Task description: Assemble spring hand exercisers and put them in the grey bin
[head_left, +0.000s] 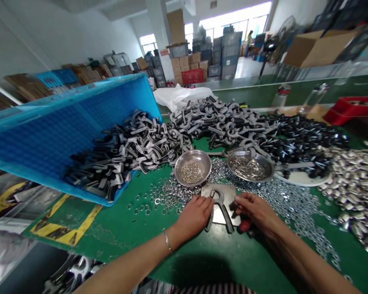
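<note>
From my remote seat I look down through the head camera at the grey tool, which lies on the metal plate with its curved head pointing away from me and its two dark-gripped legs spread towards me. My left hand has its fingers bent in over the tool's left side, closed on it, with a small metal cylinder at the fingertips. My right hand is just beside the plate's right edge, thumb and forefinger drawn nearly together; I cannot tell whether anything small sits between them. A red object shows beneath that hand. Just beyond the plate I see two dishes: the left dish holds tiny pale pieces, the right dish slim metal pins. Loose rings are scattered over the green tabletop. To my left a blue crate lies tipped, grey and black parts spilling from its mouth, and to my far right silver sleeves are heaped.
</note>
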Motion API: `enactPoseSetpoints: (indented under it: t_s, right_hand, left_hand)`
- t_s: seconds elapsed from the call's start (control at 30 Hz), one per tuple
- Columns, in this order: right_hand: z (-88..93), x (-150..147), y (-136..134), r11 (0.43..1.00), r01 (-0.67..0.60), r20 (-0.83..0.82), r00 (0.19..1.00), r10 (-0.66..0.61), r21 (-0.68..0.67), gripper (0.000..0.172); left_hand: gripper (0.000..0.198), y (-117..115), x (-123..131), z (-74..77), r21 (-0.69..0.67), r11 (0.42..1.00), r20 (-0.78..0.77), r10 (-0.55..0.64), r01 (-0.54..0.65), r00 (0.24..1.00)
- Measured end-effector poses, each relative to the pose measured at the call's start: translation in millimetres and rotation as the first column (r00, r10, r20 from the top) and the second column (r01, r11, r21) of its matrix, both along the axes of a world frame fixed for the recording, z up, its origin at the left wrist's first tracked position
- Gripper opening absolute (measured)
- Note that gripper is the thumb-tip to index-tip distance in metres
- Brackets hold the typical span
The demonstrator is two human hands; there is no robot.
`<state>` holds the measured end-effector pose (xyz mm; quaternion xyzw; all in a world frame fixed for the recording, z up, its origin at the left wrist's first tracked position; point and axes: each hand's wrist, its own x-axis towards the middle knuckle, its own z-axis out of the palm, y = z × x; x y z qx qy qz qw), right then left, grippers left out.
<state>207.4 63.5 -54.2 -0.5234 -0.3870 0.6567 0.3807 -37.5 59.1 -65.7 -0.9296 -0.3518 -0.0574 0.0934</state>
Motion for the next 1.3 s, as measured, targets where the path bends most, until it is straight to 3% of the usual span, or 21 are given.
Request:
enactPoseSetpoints:
  t_s: [0.17, 0.27, 0.37, 0.47, 0.6, 0.73, 0.97, 1.13, 1.3]
  right_hand:
    - [-4.2, -6, 3, 0.994, -0.042, 0.094, 0.995, 0.033, 0.101, 0.027]
    - [1.9, -13, 5, 0.966, -0.138, 0.319, 0.946, 0.062, 0.221, 0.028]
    - [2.1, -20, 9, 0.893, -0.26, 0.552, 0.834, 0.016, 0.366, 0.03]
    - [-4.6, -27, 15, 0.821, -0.325, 0.631, 0.774, -0.053, 0.469, 0.025]
    - [-14.4, -35, 19, 0.658, -0.494, 0.703, 0.707, -0.075, 0.568, 0.017]
    - [-18.1, -40, 24, 0.524, -0.632, 0.772, 0.631, -0.079, 0.57, 0.016]
    - [-18.8, -40, 30, 0.423, -0.745, 0.851, 0.499, -0.161, 0.516, 0.022]
    - [-21.5, -39, 29, 0.365, -0.8, 0.879, 0.428, -0.209, 0.476, 0.024]
    - [-20.2, -28, 19, 0.231, -0.884, 0.908, 0.361, -0.214, 0.406, 0.028]
  left_hand:
    - [0.041, -6, 3, -5.2, -0.003, 0.997, -0.036, 0.075, -0.075, 0.997]
    - [0.042, -8, 2, -5.0, -0.013, 0.997, -0.027, 0.073, -0.073, 0.997]
    - [0.042, -11, 0, -5.4, -0.023, 0.996, -0.027, 0.09, -0.091, 0.996]
    - [0.042, -12, 1, -5.4, -0.031, 0.99, -0.024, 0.137, -0.137, 0.99]
    - [0.039, -9, 5, -2.4, -0.077, 0.989, 0.031, 0.126, -0.124, 0.992]
    - [0.035, -3, 1, 4.9, -0.193, 0.968, 0.165, 0.195, -0.162, 0.967]
    - [0.031, 35, -40, 27.9, -0.226, 0.939, 0.343, 0.326, -0.259, 0.881]
    - [0.027, 78, -61, 35.0, -0.202, 0.898, 0.208, 0.43, -0.392, 0.878]
    - [0.024, 105, -60, 33.1, -0.241, 0.853, -0.017, 0.474, -0.464, 0.88]
